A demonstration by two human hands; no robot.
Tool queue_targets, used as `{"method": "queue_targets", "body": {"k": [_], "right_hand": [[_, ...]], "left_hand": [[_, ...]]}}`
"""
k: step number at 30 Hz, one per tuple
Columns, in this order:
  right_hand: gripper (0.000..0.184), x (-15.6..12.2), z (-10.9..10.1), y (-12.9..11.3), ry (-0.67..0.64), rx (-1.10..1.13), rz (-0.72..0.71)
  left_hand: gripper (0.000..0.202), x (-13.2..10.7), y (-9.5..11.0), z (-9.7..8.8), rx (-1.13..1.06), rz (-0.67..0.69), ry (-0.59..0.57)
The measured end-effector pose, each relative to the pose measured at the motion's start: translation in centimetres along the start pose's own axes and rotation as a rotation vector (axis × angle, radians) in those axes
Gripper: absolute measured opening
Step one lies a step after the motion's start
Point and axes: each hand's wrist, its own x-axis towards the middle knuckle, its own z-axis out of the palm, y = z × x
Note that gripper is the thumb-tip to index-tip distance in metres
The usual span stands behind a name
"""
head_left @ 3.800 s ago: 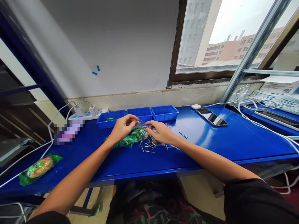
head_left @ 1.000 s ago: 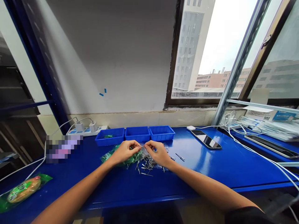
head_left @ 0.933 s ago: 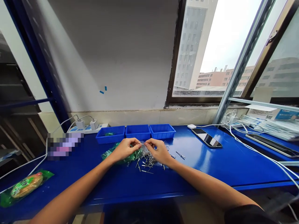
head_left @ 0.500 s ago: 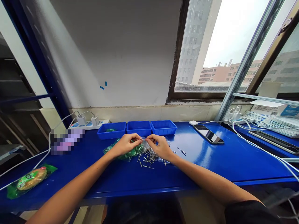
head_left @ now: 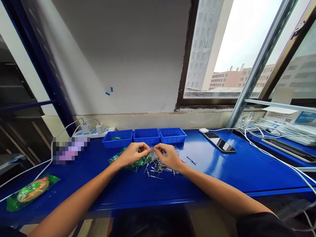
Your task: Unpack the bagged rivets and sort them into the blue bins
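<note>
My left hand and my right hand meet over the middle of the blue table. Both pinch the top of a small clear plastic bag held between them. Under my left hand lies a heap of green plastic pieces in clear wrap. Several small metal pins are scattered below and between the hands. Three blue trays stand in a row just behind; the left tray holds a few green pieces.
A phone lies to the right, with white cables and another device beyond. A power strip with chargers sits at the back left. A wrapped snack rests at the near left edge.
The hands have stayed together on the clear bag, with only small finger movements. The view has shifted slightly as my head moved.
</note>
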Motion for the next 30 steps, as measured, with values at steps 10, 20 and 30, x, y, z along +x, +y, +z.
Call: {"method": "queue_targets", "body": {"k": [10,20,30], "right_hand": [[0.016,0.14,-0.09,-0.12,0.008,-0.01,-0.015],[0.017,0.12,0.01,0.1,0.008,-0.014,-0.014],[0.016,0.05,0.07,0.21,-0.001,-0.03,-0.026]], "left_hand": [[0.028,-0.04,-0.06,-0.26,0.073,0.03,0.023],[0.022,-0.1,-0.11,-0.42,0.083,0.062,0.008],[0.021,-0.16,-0.06,-0.33,0.108,0.072,-0.002]]}}
